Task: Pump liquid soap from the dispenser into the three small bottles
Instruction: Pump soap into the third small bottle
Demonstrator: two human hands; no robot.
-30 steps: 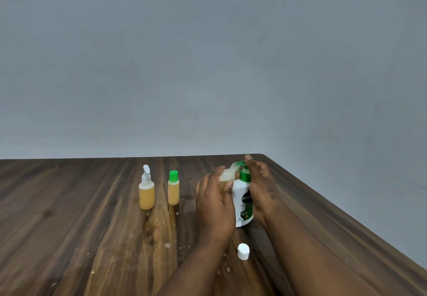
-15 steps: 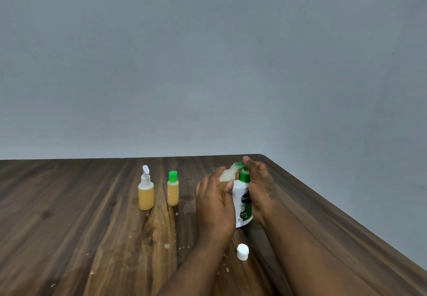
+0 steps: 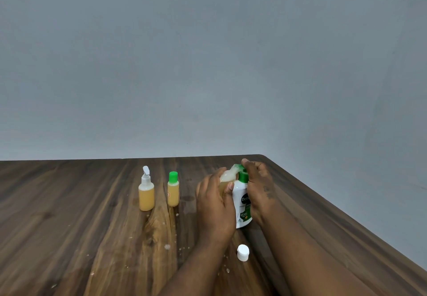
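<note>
- A pump-topped small bottle (image 3: 146, 191) is standing furthest left on the counter (image 3: 69, 203), already holding amber soap.
- Just beside it, a green-capped small bottle (image 3: 173, 190) is standing upright, likewise filled and closed.
- Spilled droplets (image 3: 166, 246) are dotting the wood in front of those two. More could be landing there if the stream is missing a bottle mouth.
- The left grip (image 3: 215, 205) is clasping the third small bottle (image 3: 225, 179), holding its open mouth up against the spout. It seems nearly full, so another stroke could be sending soap over the fingers.
- The dispenser (image 3: 242, 203) is standing on the counter, meeting that bottle at the nozzle. Slick fingers could be letting the bottle slip off it.
- A white cap (image 3: 243, 252) is lying loose between the forearms, where a wrist could be knocking it away.
- The right grip (image 3: 257, 180) is curling over the dispenser's green pump head and bearing down. A hard, off-centre push could be tipping the dispenser over.
</note>
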